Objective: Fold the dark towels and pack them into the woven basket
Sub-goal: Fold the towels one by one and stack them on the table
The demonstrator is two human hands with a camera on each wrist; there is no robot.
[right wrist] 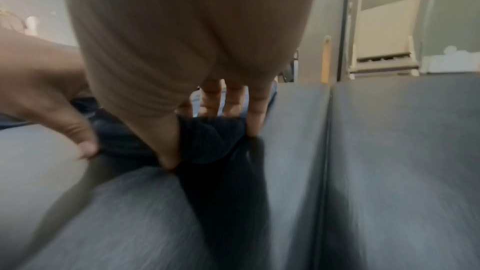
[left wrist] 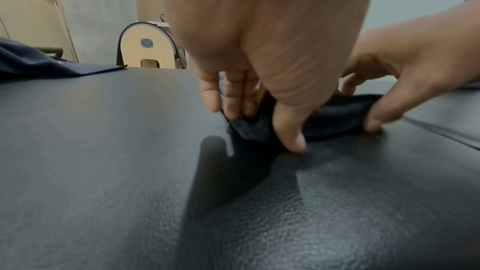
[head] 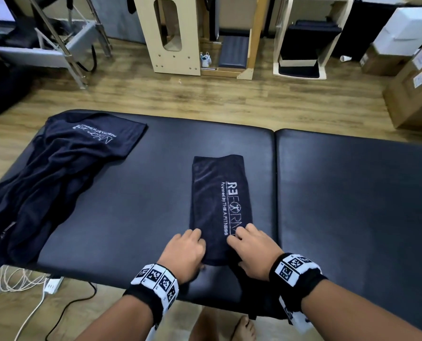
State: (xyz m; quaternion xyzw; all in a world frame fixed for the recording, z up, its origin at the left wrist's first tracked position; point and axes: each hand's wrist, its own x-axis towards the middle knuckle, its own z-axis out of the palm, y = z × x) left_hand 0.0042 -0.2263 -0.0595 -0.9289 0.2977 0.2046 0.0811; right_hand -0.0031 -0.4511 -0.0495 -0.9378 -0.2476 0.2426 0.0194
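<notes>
Folded towel (head: 219, 205) on padded table (head: 352, 193): L hand (head: 184, 254) & R hand (head: 255, 252) each pinch near end. Loose towels (head: 52, 180) heaped far L.

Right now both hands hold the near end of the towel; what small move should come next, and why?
Probably lift that near end and carry it forward onto the far end. The towel lies as a long narrow strip on the table, and the left hand and right hand each pinch a near corner, so a halving fold seems ready.

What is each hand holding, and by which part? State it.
Both hold the folded towel at its near end: left hand pinches the left corner, right hand the right corner.
</notes>
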